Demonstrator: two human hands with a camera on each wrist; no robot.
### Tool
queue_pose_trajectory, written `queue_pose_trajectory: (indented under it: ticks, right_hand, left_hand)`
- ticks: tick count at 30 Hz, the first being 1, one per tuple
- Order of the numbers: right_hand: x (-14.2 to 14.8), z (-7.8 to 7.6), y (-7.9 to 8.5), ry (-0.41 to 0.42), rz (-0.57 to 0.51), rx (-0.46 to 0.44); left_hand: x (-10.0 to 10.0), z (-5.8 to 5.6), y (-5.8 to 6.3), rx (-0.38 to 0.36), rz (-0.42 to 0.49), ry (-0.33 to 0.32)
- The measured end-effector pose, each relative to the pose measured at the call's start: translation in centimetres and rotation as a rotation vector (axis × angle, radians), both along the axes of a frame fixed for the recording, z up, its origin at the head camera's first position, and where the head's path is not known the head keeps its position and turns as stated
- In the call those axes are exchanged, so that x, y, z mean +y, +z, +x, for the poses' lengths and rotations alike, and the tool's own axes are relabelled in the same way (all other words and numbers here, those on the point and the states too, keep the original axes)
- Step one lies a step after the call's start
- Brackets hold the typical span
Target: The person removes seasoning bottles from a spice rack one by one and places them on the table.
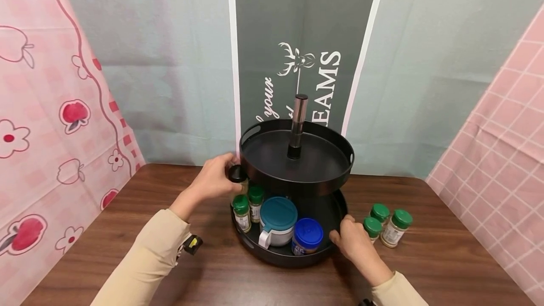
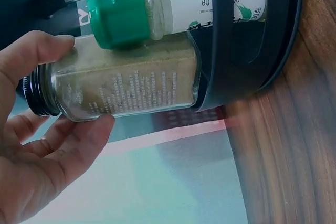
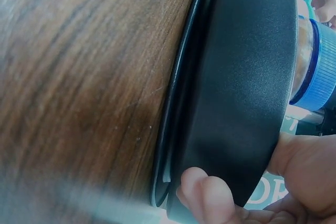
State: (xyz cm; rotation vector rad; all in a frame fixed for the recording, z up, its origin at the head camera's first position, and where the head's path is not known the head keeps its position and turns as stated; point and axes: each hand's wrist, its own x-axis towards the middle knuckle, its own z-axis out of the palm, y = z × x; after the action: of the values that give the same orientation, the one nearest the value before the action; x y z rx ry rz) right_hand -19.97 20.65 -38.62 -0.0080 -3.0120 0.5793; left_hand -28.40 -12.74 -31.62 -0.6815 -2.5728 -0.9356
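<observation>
My left hand pinches a clear glass spice jar with a black lid between thumb and fingers. The jar holds a tan powder and stands at the left side of the lower tray of a black two-tier rack. Beside it on that tray are two green-lidded spice jars, a white container with a teal lid and a blue-lidded jar. My right hand grips the lower tray's rim at the right, with its thumb and fingers on either side of the wall.
The upper tray overhangs the back of the lower one, with a metal post rising from its middle. Three green-lidded jars stand on the wooden table to the right. A grey-green curtain hangs behind.
</observation>
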Motion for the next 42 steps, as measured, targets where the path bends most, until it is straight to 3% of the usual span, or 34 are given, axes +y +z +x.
queue_pose_trajectory:
  ticks: [14,32,42]
  right_hand:
    - [-0.1,0.1,0.0,-0.008,-0.006,-0.001]
    - [-0.2,0.2,0.0,0.000,-0.025,0.020]
    - [0.0,0.3,-0.1,0.005,-0.017,0.044]
  left_hand:
    - [-0.4,0.6,0.5,-0.024,-0.004,-0.004]
    - [-4.0,1.5,1.1,-0.082,-0.040,0.030]
    - [-6.1,1.8,0.6,-0.102,-0.077,0.007]
